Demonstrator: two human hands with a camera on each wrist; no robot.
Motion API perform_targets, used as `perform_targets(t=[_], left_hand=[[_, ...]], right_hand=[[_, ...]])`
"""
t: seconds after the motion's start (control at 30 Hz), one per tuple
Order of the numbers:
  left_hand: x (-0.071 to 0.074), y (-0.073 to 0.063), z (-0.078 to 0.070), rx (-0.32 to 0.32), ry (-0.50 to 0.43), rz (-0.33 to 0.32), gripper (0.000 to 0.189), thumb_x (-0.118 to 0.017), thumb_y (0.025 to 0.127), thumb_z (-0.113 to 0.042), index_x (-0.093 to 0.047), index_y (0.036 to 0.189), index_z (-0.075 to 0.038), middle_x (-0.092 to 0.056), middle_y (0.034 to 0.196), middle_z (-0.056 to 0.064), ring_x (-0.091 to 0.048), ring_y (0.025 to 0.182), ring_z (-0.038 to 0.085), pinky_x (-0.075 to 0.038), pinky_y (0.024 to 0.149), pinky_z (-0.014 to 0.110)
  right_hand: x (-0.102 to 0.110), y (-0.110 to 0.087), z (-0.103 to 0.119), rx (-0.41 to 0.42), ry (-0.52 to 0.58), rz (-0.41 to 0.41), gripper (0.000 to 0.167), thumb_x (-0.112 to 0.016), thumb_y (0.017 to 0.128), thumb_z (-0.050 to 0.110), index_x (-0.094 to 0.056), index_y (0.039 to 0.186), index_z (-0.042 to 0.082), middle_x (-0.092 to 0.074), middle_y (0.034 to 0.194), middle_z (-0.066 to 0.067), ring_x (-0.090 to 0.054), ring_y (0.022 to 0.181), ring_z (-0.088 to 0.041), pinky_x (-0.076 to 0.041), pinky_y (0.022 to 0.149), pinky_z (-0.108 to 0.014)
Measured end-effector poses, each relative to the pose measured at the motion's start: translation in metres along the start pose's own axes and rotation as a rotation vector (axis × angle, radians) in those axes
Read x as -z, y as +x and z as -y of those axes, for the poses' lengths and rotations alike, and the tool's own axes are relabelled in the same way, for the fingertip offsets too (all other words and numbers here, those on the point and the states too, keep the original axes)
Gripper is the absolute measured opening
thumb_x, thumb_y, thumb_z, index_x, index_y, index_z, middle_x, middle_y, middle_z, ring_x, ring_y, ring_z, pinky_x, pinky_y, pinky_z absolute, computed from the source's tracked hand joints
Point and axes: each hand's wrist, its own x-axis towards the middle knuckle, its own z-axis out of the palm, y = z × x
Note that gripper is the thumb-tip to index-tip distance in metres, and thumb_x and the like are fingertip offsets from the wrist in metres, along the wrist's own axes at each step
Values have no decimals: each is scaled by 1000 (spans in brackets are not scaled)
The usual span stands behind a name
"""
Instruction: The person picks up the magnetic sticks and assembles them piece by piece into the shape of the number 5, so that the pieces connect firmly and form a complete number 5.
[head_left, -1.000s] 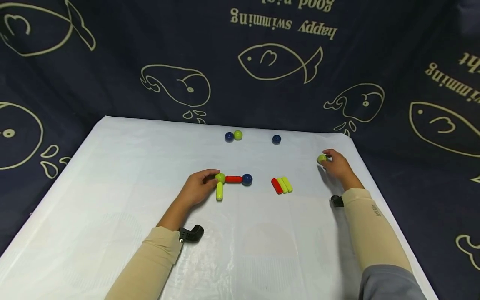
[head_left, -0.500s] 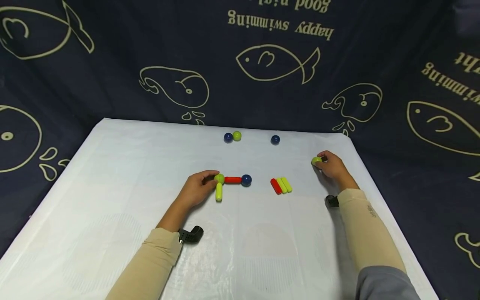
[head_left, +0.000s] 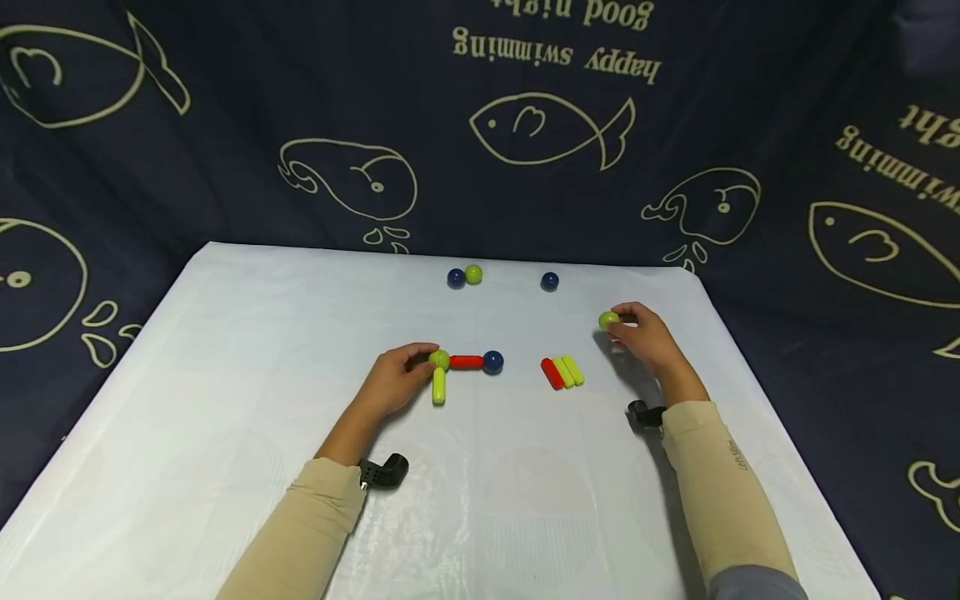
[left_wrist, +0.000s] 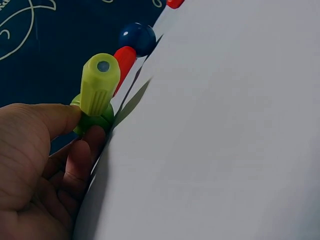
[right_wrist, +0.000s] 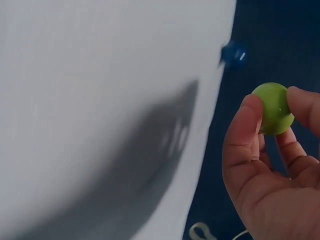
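My left hand (head_left: pixel 393 379) pinches a green ball (left_wrist: pixel 95 120) between thumb and fingers. Joined to that ball are a yellow-green stick (left_wrist: pixel 100 85), pointing toward me, and a red stick (head_left: pixel 467 362) running right to a dark blue ball (head_left: pixel 492 362). At the tip of the yellow-green stick a grey metallic disc shows in the left wrist view. Over the right part of the table, my right hand (head_left: pixel 647 342) holds another green ball (right_wrist: pixel 274 108) between thumb and fingertips, its shadow falling on the sheet below.
One red stick (head_left: pixel 552 373) and two yellow-green sticks (head_left: pixel 567 371) lie side by side between my hands. Toward the far edge sit a blue ball (head_left: pixel 456 278) beside a green ball (head_left: pixel 473 274), with a lone blue ball (head_left: pixel 550 281) farther right. A dark printed cloth (head_left: pixel 450 167) hangs behind the white table (head_left: pixel 300 308).
My right hand has moved left across the table, carrying the green ball. My left hand stays in place on the joined pieces.
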Motion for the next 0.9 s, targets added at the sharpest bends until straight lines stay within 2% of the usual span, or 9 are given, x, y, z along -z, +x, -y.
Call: perform_targets(t=[0.23, 0.37, 0.43, 0.57, 0.67, 0.73, 0.9], left_hand=[[-1, -1, -1, 0, -14, 2, 33, -64, 98, -18, -66, 130, -11, -68, 117, 10, -61, 98, 23, -48, 87, 42], [0, -1, -1, -5, -5, -2, 33, -64, 98, -18, -66, 130, -11, -69, 116, 10, -61, 97, 23, -48, 87, 42], [0, -1, -1, -6, 3, 0, 33, -64, 98, -19, -66, 130, -11, -68, 116, 10, -60, 96, 22, -48, 87, 42], [0, -1, 0, 3, 7, -3, 32, -64, 98, -19, -66, 130, -13, -69, 114, 8, -59, 93, 22, -48, 85, 40], [-1, -1, 1, -2, -3, -1, 32, -64, 98, -19, -66, 130, -12, -69, 113, 8, -59, 92, 21, -48, 83, 39], [-1, 0, 2, -7, -10, 2, 32, -64, 98, -19, -66, 130, -11, -69, 113, 8, -59, 92, 21, -48, 83, 39], [-2, -1, 1, 1, -14, 0, 32, -64, 98, -19, -67, 129, -13, -69, 113, 8, -59, 92, 21, -48, 83, 39]], right_hand=[[-27, -23, 31, 24, 103, 58, 40, -61, 99, 16, -47, 130, -4, -49, 130, -21, -60, 105, -35, -53, 89, -41], [-45, -42, 60, 19, 150, 116, 37, -59, 98, 8, -47, 129, -6, -48, 130, -23, -58, 109, -44, -50, 93, -49], [-55, -46, 66, 33, 151, 138, 35, -60, 97, 7, -48, 128, -5, -49, 129, -22, -59, 108, -42, -50, 93, -51], [-77, -49, 68, 77, 141, 175, 33, -62, 95, 9, -51, 125, 0, -52, 126, -17, -62, 102, -37, -53, 85, -45], [-93, -52, 69, 99, 146, 197, 33, -64, 93, 9, -54, 123, 3, -53, 124, -15, -61, 98, -39, -52, 77, -42], [-103, -56, 71, 121, 142, 210, 32, -66, 92, 9, -55, 122, 3, -55, 122, -14, -61, 95, -39, -52, 75, -43], [-129, -66, 77, 186, 103, 265, 28, -68, 91, 11, -59, 117, 7, -60, 117, -11, -64, 91, -26, -51, 76, -38]])
